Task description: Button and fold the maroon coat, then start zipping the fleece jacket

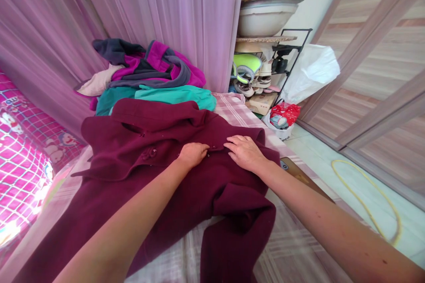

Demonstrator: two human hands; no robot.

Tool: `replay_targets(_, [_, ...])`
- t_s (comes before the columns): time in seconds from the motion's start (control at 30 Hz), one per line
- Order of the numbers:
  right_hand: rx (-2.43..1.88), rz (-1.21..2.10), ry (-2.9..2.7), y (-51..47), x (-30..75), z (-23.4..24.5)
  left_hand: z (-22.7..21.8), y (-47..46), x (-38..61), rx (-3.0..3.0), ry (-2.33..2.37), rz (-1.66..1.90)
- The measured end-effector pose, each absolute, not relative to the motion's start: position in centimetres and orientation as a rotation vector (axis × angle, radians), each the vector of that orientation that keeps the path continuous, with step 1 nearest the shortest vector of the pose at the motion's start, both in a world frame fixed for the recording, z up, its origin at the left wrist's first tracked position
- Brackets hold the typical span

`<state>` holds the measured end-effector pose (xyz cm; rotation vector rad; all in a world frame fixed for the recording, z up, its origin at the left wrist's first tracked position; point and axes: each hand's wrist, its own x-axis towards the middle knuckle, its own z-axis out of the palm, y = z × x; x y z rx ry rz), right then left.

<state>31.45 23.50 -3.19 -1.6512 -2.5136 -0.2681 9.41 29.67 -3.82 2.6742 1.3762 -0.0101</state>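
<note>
A dark maroon coat [139, 150] lies spread front-up on a bed with a pale checked sheet [292, 252]. Both my hands rest on its chest, side by side. My left hand [192, 154] has its fingers curled in, pinching the coat's front edge near a small button. My right hand [245, 151] lies flat on the cloth with fingers stretched out toward the left one. One sleeve [239, 225] is folded down across the bed toward me.
A pile of clothes [152, 75], teal, magenta and grey, sits behind the coat against a pink curtain [172, 4]. A shoe rack [265, 70] with a basin on top, plastic bags [310, 73] and a yellow hose [368, 203] on the floor stand right.
</note>
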Motion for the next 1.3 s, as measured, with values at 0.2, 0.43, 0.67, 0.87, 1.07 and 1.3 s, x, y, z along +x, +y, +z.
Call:
replay_targets(0.2, [-1.677,-0.191,-2.395,23.1,32.0,-3.8,-3.9,31.8,8.8,2.410,1.440,0.048])
replay_targets(0.43, [-1.691,-0.158,-2.374,22.6,32.4,-3.8,-3.3,31.9,8.8,2.417,1.437,0.027])
replay_targets(0.67, [-1.802,-0.104,-2.387,22.6,31.8,-2.9,-2.6,32.3,8.0,2.575,1.450,-0.008])
replay_targets(0.87, [-2.163,-0.101,-2.194,22.5,31.3,-2.0,-2.8,32.4,7.7,2.550,1.473,0.039])
replay_targets(1.07, [-2.265,-0.148,-2.120,22.9,31.8,-1.4,-2.1,32.1,7.7,2.570,1.577,0.154])
replay_targets(1.3, [-2.173,-0.157,-2.100,22.3,32.2,-1.9,-2.2,31.9,7.7,2.577,1.561,0.199])
